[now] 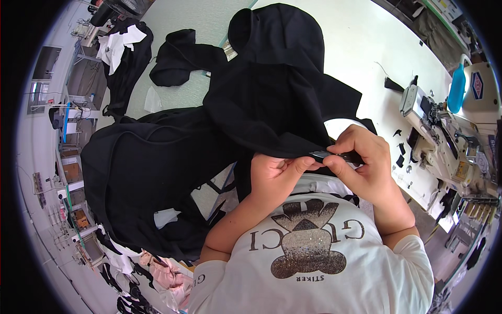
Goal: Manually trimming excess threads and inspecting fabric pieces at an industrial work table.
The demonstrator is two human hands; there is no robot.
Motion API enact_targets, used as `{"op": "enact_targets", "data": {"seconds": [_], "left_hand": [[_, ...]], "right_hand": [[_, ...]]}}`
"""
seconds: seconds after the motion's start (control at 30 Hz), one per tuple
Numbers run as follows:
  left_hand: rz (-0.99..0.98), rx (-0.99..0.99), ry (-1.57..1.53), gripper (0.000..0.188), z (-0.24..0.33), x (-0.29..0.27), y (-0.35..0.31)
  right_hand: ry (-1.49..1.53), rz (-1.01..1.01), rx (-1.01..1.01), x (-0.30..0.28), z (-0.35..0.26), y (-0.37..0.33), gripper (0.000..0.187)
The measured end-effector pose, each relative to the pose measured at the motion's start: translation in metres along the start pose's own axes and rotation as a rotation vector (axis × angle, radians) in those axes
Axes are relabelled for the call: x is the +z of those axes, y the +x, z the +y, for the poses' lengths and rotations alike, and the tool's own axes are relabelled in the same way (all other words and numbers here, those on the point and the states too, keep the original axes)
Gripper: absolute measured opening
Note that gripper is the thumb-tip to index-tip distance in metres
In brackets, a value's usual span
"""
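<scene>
Evidently both hands are at work on one spot, just right of the middle of the frame. A large piece of black cloth spreads from the top centre down to them, its lower edge reaching the fingertips. The left hand is nearly closed, fingers curled under and thumb pressed along that edge, pinching the cloth. The right hand meets it there, its thumb and forefinger brought together on the edge beside a small grey piece. Something dark shows within the curl of the right hand; whether it is cloth or a tool cannot be told.

More black fabric lies heaped across the left of the frame, with a pale scrap on it. A smaller black piece rests at the upper left, near the large cloth. At the right, a sewing machine stands by the white tabletop, a blue bottle-shaped object beside it and small dark scraps just left of it.
</scene>
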State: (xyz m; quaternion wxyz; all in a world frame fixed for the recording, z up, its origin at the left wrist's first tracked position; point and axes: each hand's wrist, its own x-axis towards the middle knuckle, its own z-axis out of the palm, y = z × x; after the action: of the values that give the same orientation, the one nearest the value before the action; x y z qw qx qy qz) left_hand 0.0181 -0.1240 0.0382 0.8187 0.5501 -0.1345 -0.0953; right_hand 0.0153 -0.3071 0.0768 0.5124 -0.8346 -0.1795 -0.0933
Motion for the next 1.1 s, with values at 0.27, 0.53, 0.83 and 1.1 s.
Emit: {"op": "enact_targets", "data": {"seconds": [0.27,0.53,0.83,1.1], "left_hand": [[-0.002,0.041,0.033,0.009,0.0014,0.0014,0.0015],[0.008,0.062,0.074,0.009,0.0008,-0.0001,0.0002],[0.002,0.063,0.046,0.01,0.0009,0.0013,0.0013],[0.01,0.095,0.109,0.01,-0.0016,-0.0013,0.0021]], "right_hand": [[-0.022,-0.008,-0.021,0.001,-0.0052,0.0033,0.022],[-0.018,0.01,-0.009,0.004,-0.0072,0.0039,0.022],[-0.016,0.0,0.007,0.0032,-0.0048,0.0025,0.021],[-0.039,-0.014,-0.003,0.0003,-0.0072,0.0034,0.022]]}}
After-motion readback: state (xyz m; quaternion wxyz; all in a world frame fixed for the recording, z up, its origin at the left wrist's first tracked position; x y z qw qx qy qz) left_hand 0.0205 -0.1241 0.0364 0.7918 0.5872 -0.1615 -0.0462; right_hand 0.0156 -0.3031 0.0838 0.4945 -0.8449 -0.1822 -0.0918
